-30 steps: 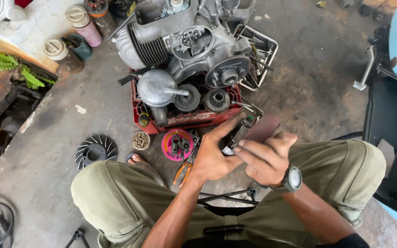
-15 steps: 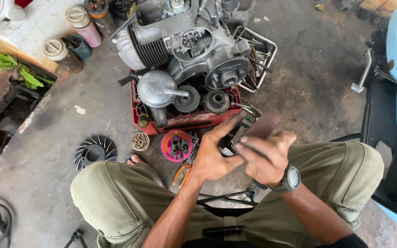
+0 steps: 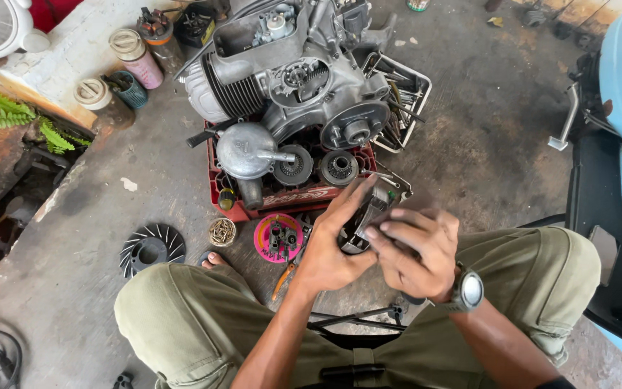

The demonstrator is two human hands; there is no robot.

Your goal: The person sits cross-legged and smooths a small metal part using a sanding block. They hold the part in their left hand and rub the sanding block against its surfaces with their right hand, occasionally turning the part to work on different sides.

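Concrete floor [image 3: 498, 122], stained and dusty, is your workbench, and you sit low over it with both knees spread. Between your hands is a small dark metal part [image 3: 368, 216] with a pale edge — most of it is covered, so I cannot tell exactly what it is. Your left hand [image 3: 329, 248] cups it from below with the fingers stretched up along its side; your right hand [image 3: 415, 252], the one with the wristwatch [image 3: 466, 290], is closed over its top, fingertips pressing down. Both grips are tight on that one piece, held just above the floor in front of your lap. Judging by what lies around, the job looks to be in its middle: the engine [image 3: 289, 79] sits on a red crate [image 3: 253, 205], stripped of several covers, with a round grey cover [image 3: 245, 150] and two dark discs [image 3: 316, 167] resting loose beside it. Just left of your hands a pink dish [image 3: 278, 236] holds small dark fittings, a little tin of screws [image 3: 222, 231] stands near it, and orange-handled pliers [image 3: 284, 277] lie by your knee. Further out rests a finned fan wheel [image 3: 152, 246] — off the engine, and a wire basket of tools [image 3: 404, 97] waits behind. Plenty is apart; nothing here looks refitted yet.
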